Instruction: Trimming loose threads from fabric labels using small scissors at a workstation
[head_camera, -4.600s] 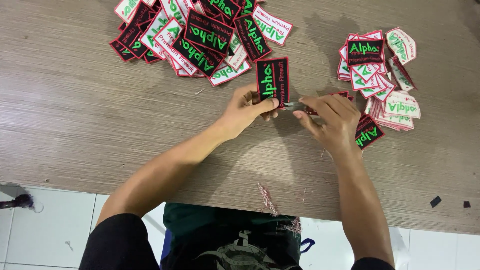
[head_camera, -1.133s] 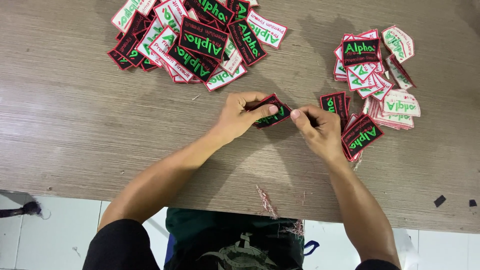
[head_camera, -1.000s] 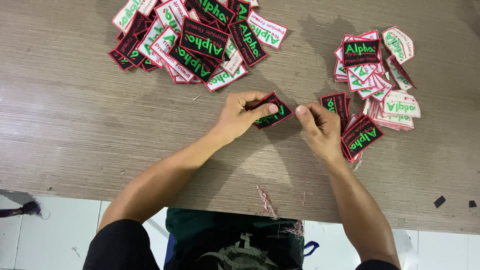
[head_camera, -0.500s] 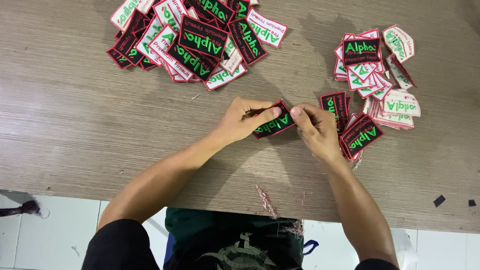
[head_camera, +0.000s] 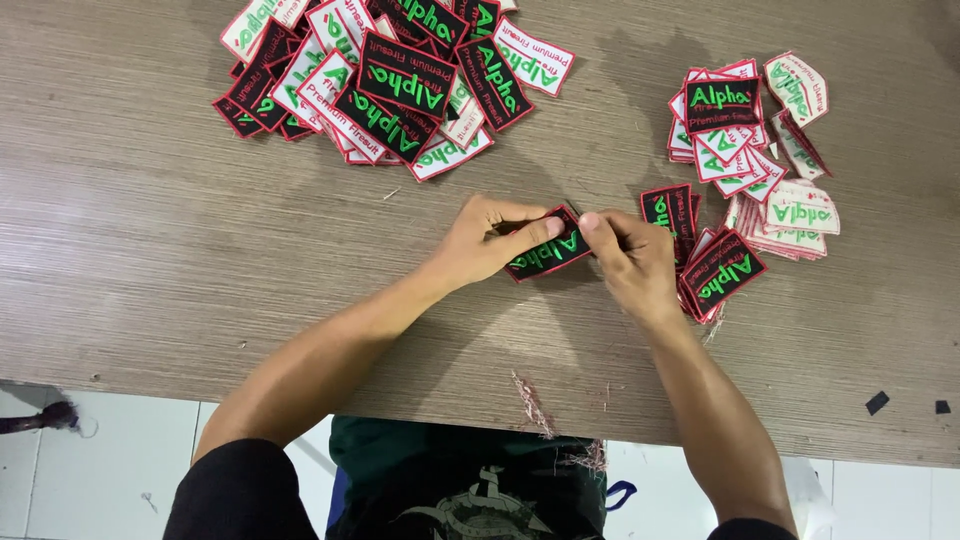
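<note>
Pinching one black patch (head_camera: 548, 252) between left hand (head_camera: 490, 240) and right hand (head_camera: 630, 255), fingers closed on it, above table (head_camera: 150, 250).

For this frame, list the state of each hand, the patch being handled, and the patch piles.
Left hand: gripping the patch's left end.
Right hand: pinching its right end.
Black rectangular embroidered patch with red border: held between both hands, face up, tilted.
Large loose heap of patches: scattered, overlapping, mixed face up and face down.
Smaller pile of patches: loosely stacked beside the right hand.
</note>
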